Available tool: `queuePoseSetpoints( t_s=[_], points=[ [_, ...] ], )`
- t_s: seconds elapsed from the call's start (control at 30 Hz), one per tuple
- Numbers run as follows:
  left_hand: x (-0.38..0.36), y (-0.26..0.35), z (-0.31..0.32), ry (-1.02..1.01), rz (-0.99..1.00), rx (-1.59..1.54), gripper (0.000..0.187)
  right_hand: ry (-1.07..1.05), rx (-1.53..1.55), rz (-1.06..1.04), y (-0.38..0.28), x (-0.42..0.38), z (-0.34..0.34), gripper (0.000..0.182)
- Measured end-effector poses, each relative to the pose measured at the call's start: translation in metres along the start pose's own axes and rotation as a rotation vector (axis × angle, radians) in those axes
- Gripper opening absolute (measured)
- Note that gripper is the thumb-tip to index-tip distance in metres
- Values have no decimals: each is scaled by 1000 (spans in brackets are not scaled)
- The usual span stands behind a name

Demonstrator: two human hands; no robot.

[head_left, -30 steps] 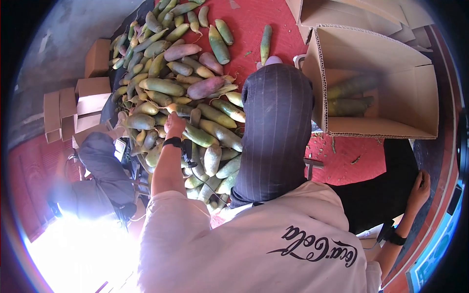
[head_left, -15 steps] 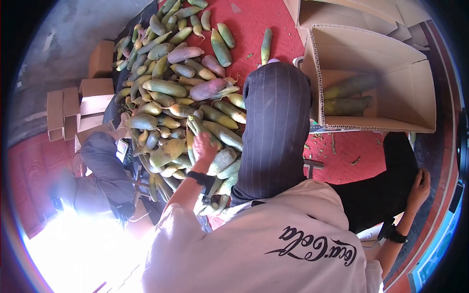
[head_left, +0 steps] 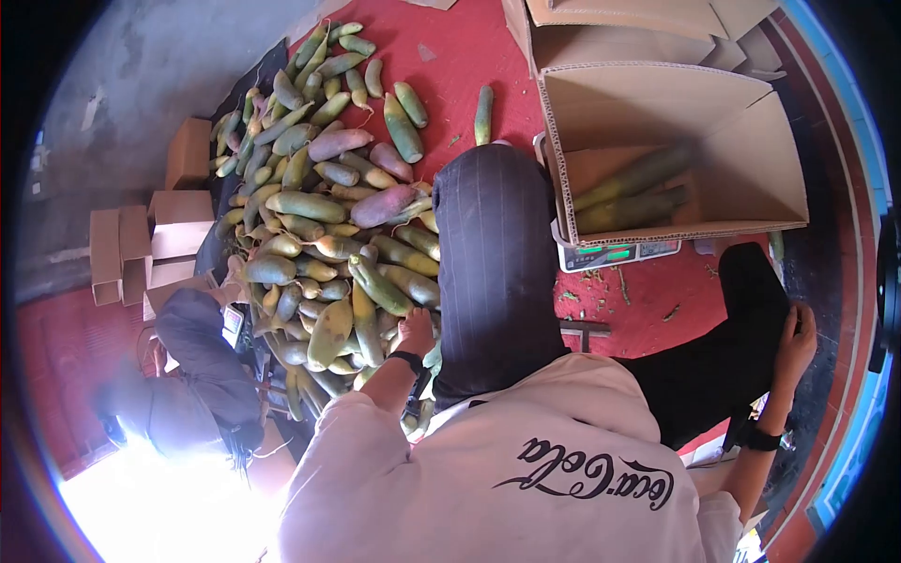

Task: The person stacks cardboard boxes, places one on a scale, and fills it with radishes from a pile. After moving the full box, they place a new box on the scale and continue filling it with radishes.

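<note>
My left hand (head_left: 416,331) is closed round the lower end of a green radish (head_left: 380,284), which slants up and to the left over the pile. Some of the fingers are hidden from above. Around it lie many more radishes, such as a broad yellow-green one (head_left: 330,334) and a purple-tinged one (head_left: 382,205). On my bent right knee rests my right hand (head_left: 798,345), fingers apart and holding nothing. An open cardboard box (head_left: 671,103) stands in front of me to the right, with dark green radishes (head_left: 631,195) lying inside.
A scale with a green display (head_left: 617,252) sits under the box. One radish (head_left: 483,114) lies apart beyond my left knee. Small cartons (head_left: 181,220) stand at the left, near another person's dark-clothed leg (head_left: 202,342). Leaf scraps (head_left: 623,285) litter the red floor covering.
My left hand has come back towards my body and a little right, and the radish in it now lies lengthwise in view. My right hand stays on the knee. The view has shifted slightly.
</note>
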State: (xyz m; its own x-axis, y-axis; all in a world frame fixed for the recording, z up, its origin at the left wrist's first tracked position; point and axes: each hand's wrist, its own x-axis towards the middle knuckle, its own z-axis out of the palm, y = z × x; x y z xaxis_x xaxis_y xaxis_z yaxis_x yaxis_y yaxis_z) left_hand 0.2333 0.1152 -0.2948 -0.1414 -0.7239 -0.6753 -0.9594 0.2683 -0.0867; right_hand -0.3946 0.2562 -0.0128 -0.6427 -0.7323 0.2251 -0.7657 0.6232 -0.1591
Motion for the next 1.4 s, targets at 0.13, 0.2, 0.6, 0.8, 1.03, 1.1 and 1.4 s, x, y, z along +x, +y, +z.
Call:
queuePoseSetpoints(
  t_s=[0.13, 0.2, 0.6, 0.8, 1.03, 1.1, 1.4],
  points=[
    [30, -22, 78, 250, 175, 37, 35, 11, 3, 31, -6, -3, -3, 16],
    [39, -25, 80, 346, 234, 60, 33, 18, 9, 9, -12, -3, -6, 16],
    [-52, -24, -201, 480, -138, -693, 78, 36, 53, -47, -24, 2, -7, 13],
    [-100, -2, -353, 945, 3, -1090, 65, 58, 62, -41, -24, -1, -10, 13],
    [-119, 69, -448, 794, 520, -1529, 55, 111, 108, -19, -16, -5, -8, 14],
    [-113, 101, -463, 631, 616, -1422, 55, 120, 127, -11, -15, -5, -9, 13],
    [-76, 245, -500, 443, 810, -882, 55, 137, 225, 9, -11, -10, -17, 12]
  ],
)
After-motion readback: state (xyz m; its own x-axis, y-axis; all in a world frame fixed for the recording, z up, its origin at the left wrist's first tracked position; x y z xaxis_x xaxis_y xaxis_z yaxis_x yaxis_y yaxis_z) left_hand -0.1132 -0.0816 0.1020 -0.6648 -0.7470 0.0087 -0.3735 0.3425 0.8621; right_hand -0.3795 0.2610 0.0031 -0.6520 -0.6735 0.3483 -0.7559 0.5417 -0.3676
